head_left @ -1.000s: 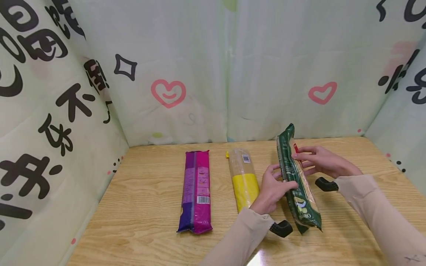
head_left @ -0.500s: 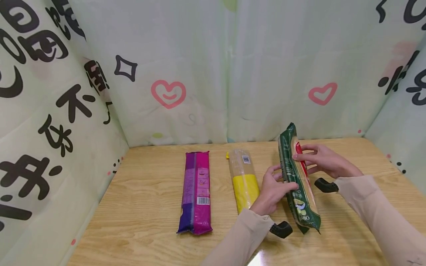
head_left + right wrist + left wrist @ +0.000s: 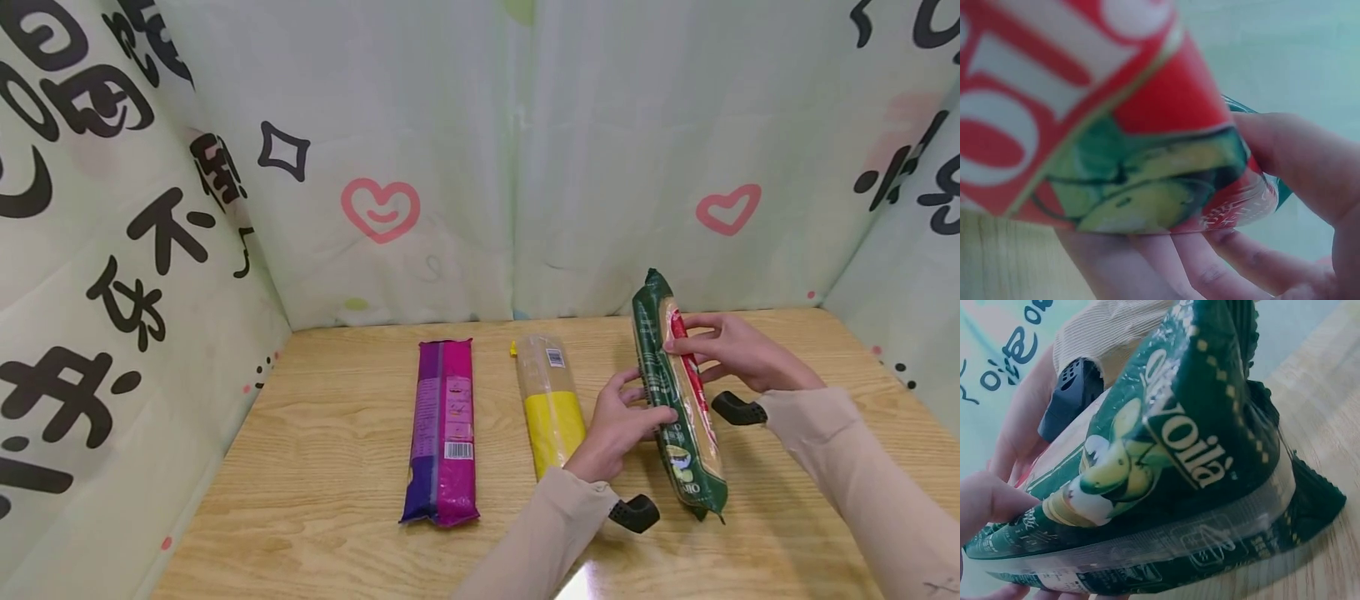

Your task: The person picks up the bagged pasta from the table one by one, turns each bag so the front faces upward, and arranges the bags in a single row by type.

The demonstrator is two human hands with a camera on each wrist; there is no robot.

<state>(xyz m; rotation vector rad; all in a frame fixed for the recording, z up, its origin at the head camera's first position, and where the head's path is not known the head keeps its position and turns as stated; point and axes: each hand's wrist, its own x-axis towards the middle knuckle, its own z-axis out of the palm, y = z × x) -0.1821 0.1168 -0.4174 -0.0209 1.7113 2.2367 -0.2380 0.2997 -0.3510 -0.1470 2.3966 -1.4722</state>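
Both hands hold a long green packet (image 3: 678, 408), which looks like a noodle packet, tilted with its far end raised. My left hand (image 3: 615, 425) grips its left side, thumb across the front and fingers behind. Farther up on the right side, my right hand (image 3: 731, 350) pinches the packet between thumb and fingers. In the left wrist view the packet's near end (image 3: 1191, 425) shows printed olives and lies close to the tabletop; whether it touches is unclear. The right wrist view shows its red label (image 3: 1166, 94) above the curled fingers (image 3: 1210, 275).
A yellow and clear packet (image 3: 551, 408) lies just left of my left hand, its lower part hidden by that hand. Farther left lies a purple and pink packet (image 3: 442, 433) with a barcode. The wooden table (image 3: 322, 467) ends at a printed curtain (image 3: 465, 250).
The green packet has turned about its length, so more of its red label faces the head camera. It has risen slightly, and the right hand has moved a little up and right with it.
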